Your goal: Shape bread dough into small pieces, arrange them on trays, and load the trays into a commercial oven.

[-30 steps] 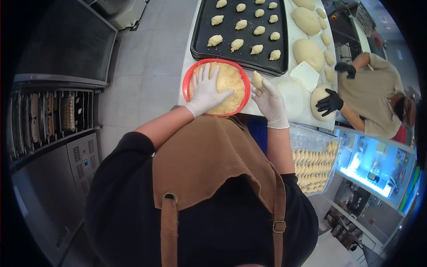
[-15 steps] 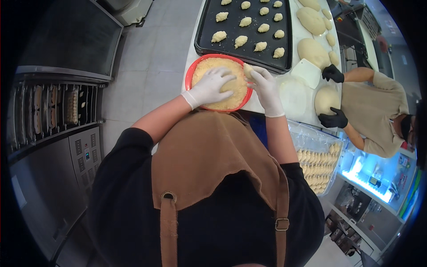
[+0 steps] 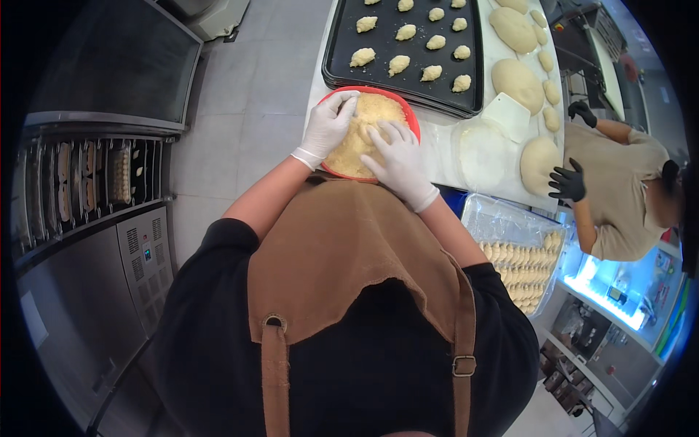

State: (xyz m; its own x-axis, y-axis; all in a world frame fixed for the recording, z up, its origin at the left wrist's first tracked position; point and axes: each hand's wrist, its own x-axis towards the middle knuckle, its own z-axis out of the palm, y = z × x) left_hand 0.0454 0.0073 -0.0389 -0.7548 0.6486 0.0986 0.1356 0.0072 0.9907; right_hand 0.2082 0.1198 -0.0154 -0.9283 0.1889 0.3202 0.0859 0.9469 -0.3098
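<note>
A round red bowl [image 3: 412,116] full of pale yellow crumbs [image 3: 344,154] stands at the table's near left corner. Both my hands wear thin white gloves and are over it. My left hand [image 3: 326,130] is at the bowl's left rim, thumb and fingertips pinched together; what is between them, if anything, I cannot make out. My right hand [image 3: 399,162] reaches in from the right with its fingers apart and bent, the tips in the crumbs. Whether a dough piece lies beneath those fingers is hidden. Beyond the bowl, a black baking tray [image 3: 349,81] bears rows of crumb-coated dough pieces [image 3: 399,65].
Large dough rounds [image 3: 518,82] and smaller pieces line the table's right side, near a white scraper [image 3: 507,116]. A co-worker's black-gloved hand [image 3: 568,180] is beside the nearest round. A plastic-lined tray of shaped dough [image 3: 520,266] is at my right; a tray rack [image 3: 91,175] stands left.
My left hand has lifted from the crumbs to the left rim and pinched. My right hand has come left into the bowl; the dough piece it held is out of sight. The co-worker's hands have pulled back.
</note>
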